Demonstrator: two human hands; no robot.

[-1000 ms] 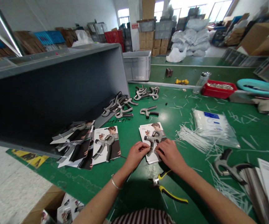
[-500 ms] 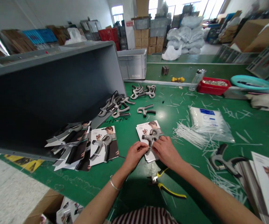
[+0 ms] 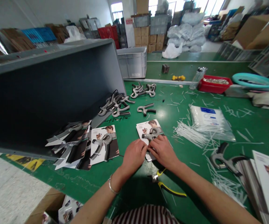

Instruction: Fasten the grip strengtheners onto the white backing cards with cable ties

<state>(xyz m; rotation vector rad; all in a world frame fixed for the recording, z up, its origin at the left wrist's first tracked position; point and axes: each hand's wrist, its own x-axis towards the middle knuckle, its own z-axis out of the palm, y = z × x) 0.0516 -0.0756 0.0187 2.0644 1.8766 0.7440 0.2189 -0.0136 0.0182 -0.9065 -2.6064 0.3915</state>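
A grey hand-grip exerciser (image 3: 151, 134) lies on a small stack of printed backing cards (image 3: 144, 127) on the green table (image 3: 167, 115). My left hand (image 3: 134, 154) and my right hand (image 3: 162, 151) meet over the lower handles of that gripper, fingers curled and pinched on it and the card's near edge. Their fingertips hide whatever small part lies between them. Yellow-handled cutters (image 3: 165, 186) lie just below my right wrist.
Finished carded grippers (image 3: 103, 146) pile at the mouth of a big grey bin (image 3: 55, 87) to the left. Loose grippers (image 3: 117, 105) lie farther back. White cable ties (image 3: 192, 133), a bag of ties (image 3: 209, 119), a red tray (image 3: 215, 84) and more cards (image 3: 268, 177) lie right.
Both hands have drawn slightly toward me down the card, closing together over the gripper's lower handles. The view shifted a little; nothing else moved.
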